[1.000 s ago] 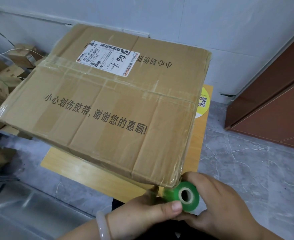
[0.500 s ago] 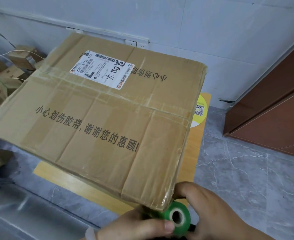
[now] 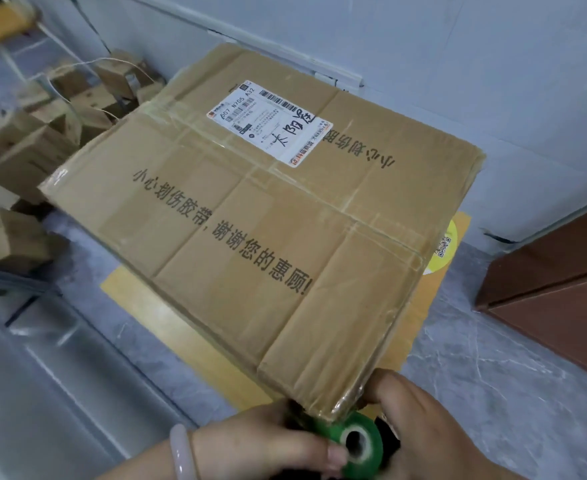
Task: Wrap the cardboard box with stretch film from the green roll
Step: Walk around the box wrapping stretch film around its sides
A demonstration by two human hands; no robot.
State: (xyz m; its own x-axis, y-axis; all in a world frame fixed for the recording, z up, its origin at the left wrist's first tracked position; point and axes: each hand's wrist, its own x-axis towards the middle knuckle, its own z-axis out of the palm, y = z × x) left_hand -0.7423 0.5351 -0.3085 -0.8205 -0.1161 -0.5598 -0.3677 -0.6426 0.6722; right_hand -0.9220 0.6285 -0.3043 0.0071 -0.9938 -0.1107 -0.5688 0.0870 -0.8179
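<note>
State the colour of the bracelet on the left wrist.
Pale pink, almost white; the bracelet shows in the head view.

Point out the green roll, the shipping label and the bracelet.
green roll point(image 3: 371, 436): head view, on its green face beside the core hole.
shipping label point(image 3: 267, 123): head view, on the white middle of the sticker.
bracelet point(image 3: 181, 452): head view, on the pale band at the left wrist.

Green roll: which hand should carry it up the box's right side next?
Right. The right hand sits at the box's near right corner, cupping the roll; the left hand only pinches its front.
</note>
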